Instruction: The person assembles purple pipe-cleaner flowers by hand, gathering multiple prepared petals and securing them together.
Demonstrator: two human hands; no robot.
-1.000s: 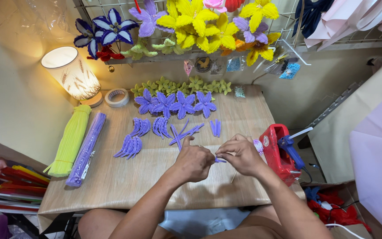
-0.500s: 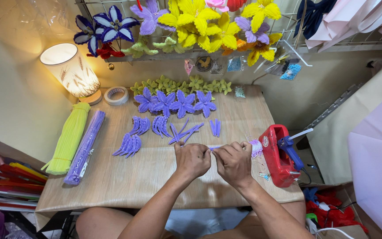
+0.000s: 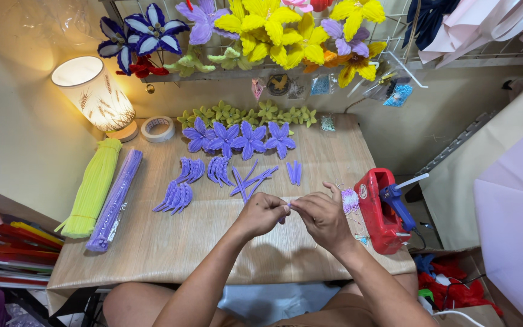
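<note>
My left hand (image 3: pixel 260 213) and my right hand (image 3: pixel 321 217) meet over the middle of the wooden table (image 3: pixel 171 245), fingertips pinched together on a small purple pipe-cleaner piece (image 3: pixel 287 208). Most of that piece is hidden by my fingers. Just beyond my hands lie loose purple pipe-cleaner pieces (image 3: pixel 251 179) and bent purple petals (image 3: pixel 175 196) in small groups. Finished purple flowers (image 3: pixel 240 137) sit in a row further back, with green flowers (image 3: pixel 246 113) behind them.
A red glue gun stand with a blue glue gun (image 3: pixel 384 209) is at the right. Yellow-green (image 3: pixel 92 188) and purple (image 3: pixel 116 198) pipe-cleaner bundles lie at the left. A lit lamp (image 3: pixel 95 94) and tape roll (image 3: pixel 157 128) stand at the back left. Yellow flowers (image 3: pixel 273 30) hang above.
Both hands stay pinched together on the purple piece and have shifted slightly left and away from the glue gun; the fingers have turned a little.
</note>
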